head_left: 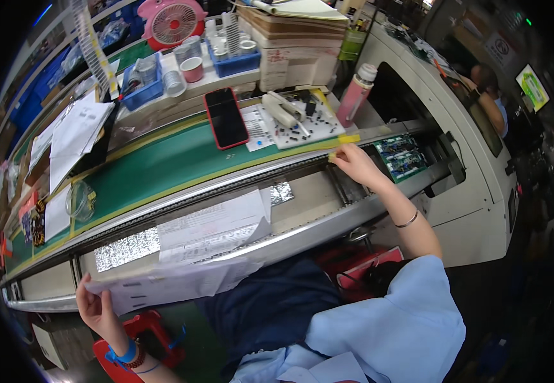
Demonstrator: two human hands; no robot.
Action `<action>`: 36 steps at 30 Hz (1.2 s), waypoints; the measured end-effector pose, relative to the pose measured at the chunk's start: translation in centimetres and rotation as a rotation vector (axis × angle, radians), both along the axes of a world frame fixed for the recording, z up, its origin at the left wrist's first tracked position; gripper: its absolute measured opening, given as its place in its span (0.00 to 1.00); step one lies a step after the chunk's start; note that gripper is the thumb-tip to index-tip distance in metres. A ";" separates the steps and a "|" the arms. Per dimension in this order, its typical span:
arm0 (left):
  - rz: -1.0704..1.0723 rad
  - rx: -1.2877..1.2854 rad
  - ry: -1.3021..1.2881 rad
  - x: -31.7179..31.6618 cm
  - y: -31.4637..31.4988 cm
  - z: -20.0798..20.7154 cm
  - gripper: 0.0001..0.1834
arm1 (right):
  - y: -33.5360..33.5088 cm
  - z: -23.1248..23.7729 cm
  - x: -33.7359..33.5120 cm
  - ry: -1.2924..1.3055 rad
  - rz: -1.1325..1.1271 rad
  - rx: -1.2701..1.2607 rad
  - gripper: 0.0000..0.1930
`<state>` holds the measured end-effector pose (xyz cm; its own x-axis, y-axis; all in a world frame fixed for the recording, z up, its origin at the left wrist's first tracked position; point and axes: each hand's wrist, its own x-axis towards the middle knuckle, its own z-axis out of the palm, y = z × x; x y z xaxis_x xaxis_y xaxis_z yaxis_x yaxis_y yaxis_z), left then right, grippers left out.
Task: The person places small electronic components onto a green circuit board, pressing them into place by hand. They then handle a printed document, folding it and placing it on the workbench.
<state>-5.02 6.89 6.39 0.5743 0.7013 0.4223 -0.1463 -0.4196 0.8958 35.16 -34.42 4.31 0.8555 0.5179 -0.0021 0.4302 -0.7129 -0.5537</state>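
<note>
My left hand (98, 309) grips the left edge of a white printed paper sheet (181, 285), which hangs tilted over the conveyor's near rail and my lap. My right hand (357, 166) is at the conveyor's far rail, its fingertips pinched on a small yellow piece that looks like tape (332, 157). Right of that hand, a green circuit board panel (401, 157) lies between the rails at the machine's opening. More printed sheets (213, 220) rest in the conveyor bed beside a silver foil strip (127, 249).
Beyond the far rail (181, 195), a green bench holds a red-edged phone (227, 118), a white tray of small black parts (302, 127) and a pink bottle (357, 96). Further back stand blue bins (141, 89) and a pink fan (173, 24). A person (491, 96) is at the far right.
</note>
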 end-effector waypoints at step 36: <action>-0.365 -0.337 0.184 14.6 -14.9 -2.2 0.07 | -20.6 -6.8 10.5 -0.327 -0.490 -0.573 0.09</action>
<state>9.55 -8.02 4.21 0.8500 0.5210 0.0771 -0.0568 -0.0549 0.9969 45.61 -55.06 -2.44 0.9875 0.0802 0.1360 0.0736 -0.9959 0.0530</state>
